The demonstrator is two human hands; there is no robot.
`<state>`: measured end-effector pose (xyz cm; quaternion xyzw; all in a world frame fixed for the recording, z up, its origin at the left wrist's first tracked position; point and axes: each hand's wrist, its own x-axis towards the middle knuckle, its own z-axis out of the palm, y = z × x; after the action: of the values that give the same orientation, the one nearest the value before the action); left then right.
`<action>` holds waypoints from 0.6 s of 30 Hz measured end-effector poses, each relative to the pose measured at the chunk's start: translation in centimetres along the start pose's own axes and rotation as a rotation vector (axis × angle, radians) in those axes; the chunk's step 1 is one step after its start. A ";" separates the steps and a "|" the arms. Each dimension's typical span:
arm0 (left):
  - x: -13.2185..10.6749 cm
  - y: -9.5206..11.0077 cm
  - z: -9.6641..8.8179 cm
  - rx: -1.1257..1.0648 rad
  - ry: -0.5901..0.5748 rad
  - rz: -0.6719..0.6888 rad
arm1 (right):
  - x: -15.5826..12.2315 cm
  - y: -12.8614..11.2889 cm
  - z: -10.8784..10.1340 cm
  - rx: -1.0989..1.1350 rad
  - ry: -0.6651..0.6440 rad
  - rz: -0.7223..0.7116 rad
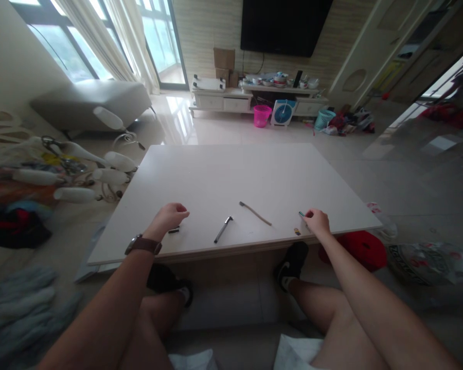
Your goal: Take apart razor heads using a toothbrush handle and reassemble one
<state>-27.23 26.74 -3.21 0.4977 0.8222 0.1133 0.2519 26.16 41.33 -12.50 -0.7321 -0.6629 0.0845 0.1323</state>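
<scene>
A low white table (231, 174) stands in front of me. My left hand (168, 218) rests curled on its near edge, beside a small dark piece (173, 230); a watch sits on that wrist. My right hand (316, 222) pinches a small green-tipped object (301, 214) against the tabletop. Another tiny item (297, 232) lies just left of that hand. Between the hands lie a silver metal tool (223, 229) and a thin brown stick (255, 213).
White bulb-shaped lamp parts (81, 174) are piled at the table's left. A red cushion (360, 247) and plastic bags (424, 262) lie at the right. A TV cabinet (254, 97), pink basket (262, 115) and fan (283, 112) stand at the far wall.
</scene>
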 end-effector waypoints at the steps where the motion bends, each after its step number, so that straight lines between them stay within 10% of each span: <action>1: 0.3 -1.0 -0.3 0.002 0.003 -0.027 | -0.1 0.0 -0.1 -0.002 0.008 0.009; 8: 1.4 -6.5 -0.1 0.064 0.052 -0.098 | -0.1 -1.4 -1.1 0.007 0.023 -0.014; 18: 1.7 -7.5 3.5 0.194 0.014 -0.048 | -4.8 -11.5 -3.1 0.191 0.040 -0.369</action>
<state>-31.76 24.37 -9.98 0.4992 0.8426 0.0307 0.1996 15.70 37.32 -6.33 -0.5841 -0.7718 0.1070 0.2275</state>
